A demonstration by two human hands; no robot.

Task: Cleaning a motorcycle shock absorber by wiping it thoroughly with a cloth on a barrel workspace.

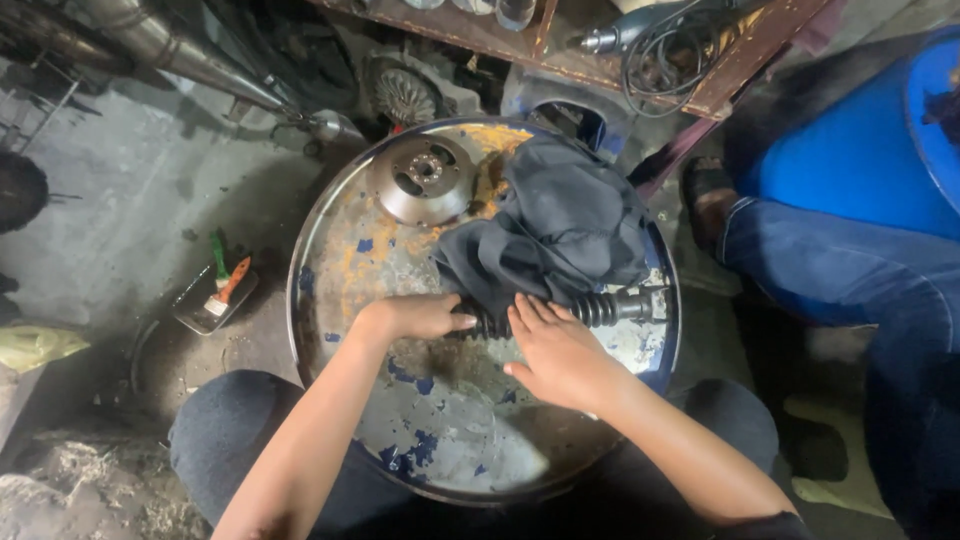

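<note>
1. We are finding open room on the drum lid [440, 420], nearest us.
2. The dark cloth [560, 225] and metal disc [425, 180] are blocking the far half.
3. The ribbed rubber boot [590, 308] is crossing the middle.

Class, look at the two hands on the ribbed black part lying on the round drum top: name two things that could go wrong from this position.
1. The ribbed rubber boot lies near the drum top's right edge; pushed by the left hand and right hand, it might roll off.
2. The dark cloth drapes over the boot, so it could snag or hide the fingers' grip.
</note>
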